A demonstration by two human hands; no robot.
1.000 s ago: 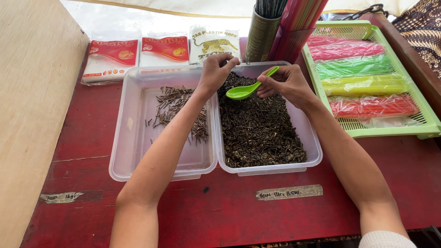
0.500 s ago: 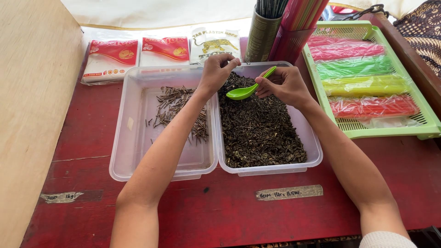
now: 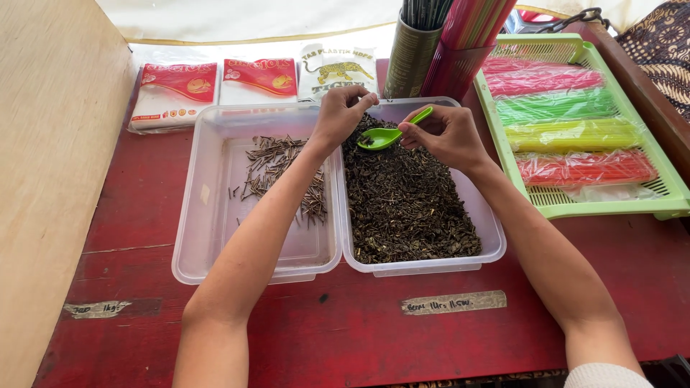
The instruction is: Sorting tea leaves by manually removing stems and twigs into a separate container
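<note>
Little change from half a second ago: both hands hold the same pose over the far end of the right clear tub (image 3: pixel 496 248), spoon tilt about the same, left fingertips a touch closer to the bowl. Right hand (image 3: pixel 449 133) pinches the handle of the green plastic spoon (image 3: pixel 388 134), thumb and fingers closed on it; the spoon bowl points toward the left hand and carries a few dark bits. Left hand (image 3: pixel 341 115) has fingertips bunched in a pinch right above the spoon bowl; cannot tell whether they grip anything. Right tub is full of dark small nails (image 3: pixel 410 208), nearly to its walls. The left clear tub (image 3: pixel 188 215) touches its left wall and holds only a sparse pile of longer nails (image 3: pixel 277 169) toward the far side, near half bare. Beyond the right tub, two cups of straws (image 3: pixel 438 50) stand just behind its far rim, tight clearance there. To its right, a green tray (image 3: pixel 672 197) with bundled coloured straws, narrow gap between. Open red tabletop (image 3: pixel 345 330) on the near side of the tubs.
</note>
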